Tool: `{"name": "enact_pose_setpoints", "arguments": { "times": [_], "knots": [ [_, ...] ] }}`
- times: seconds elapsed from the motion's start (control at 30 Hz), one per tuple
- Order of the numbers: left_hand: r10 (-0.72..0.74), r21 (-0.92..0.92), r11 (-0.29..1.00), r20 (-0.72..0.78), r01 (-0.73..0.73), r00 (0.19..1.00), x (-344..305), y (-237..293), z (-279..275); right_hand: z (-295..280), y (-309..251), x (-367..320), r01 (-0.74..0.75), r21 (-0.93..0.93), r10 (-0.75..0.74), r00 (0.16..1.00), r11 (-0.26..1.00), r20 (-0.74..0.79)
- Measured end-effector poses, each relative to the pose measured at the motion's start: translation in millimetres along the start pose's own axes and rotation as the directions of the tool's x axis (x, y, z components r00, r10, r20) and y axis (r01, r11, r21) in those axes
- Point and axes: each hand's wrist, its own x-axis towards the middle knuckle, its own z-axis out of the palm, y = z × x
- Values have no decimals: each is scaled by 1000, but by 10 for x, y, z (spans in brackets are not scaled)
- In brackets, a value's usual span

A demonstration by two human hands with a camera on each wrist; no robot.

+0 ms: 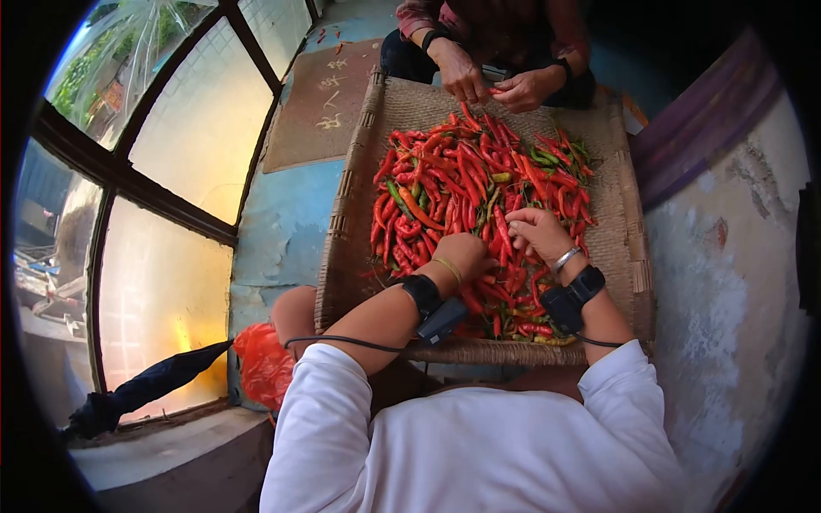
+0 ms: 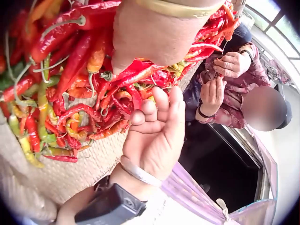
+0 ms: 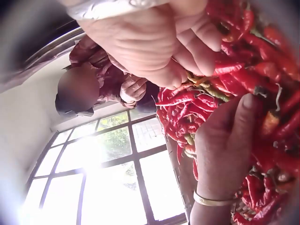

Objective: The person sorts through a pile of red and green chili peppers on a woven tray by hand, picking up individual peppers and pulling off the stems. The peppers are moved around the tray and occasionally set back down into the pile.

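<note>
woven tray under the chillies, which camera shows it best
The head view: it shows most of the woven tray, with long stretches of rim around the red chillies. The left wrist view shows a bare patch of weave and some blurred rim at lower left; the right wrist view gives only small strips low down.

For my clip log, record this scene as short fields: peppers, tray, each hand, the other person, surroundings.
Peppers: heaped, mostly red, a few green or yellow
Tray: woven, under the peppers
Left hand: among the peppers, grip hidden
Right hand: just above the peppers, nothing visible held
Other person: across the tray, holding a red pepper
Surroundings: window and red bag on the left
</note>
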Motion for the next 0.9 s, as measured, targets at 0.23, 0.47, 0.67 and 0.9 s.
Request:
{"name": "enact_pose_setpoints", "arguments": {
  "times": [0.23, 0.47, 0.67, 0.9],
  "knots": [
    [-13, -128, 992, -84, 2, 996, 21, -43, 82, 82, -272, -94, 2, 182, -6, 1000, 983, 19],
    [-39, -461, 884, -244, -81, 969, -52, -183, -58, 340, 130, -38, 373, -487, -435, 900, 789, -15],
    [-76, -589, 800, -288, -114, 955, -147, -131, -269, 413, 153, -72, 470, -539, -486, 865, 699, 126],
    [-152, -558, 819, -438, -135, 886, -178, -78, -339, 260, 175, -29, 296, -216, -316, 946, 931, -67]
  ]
}}
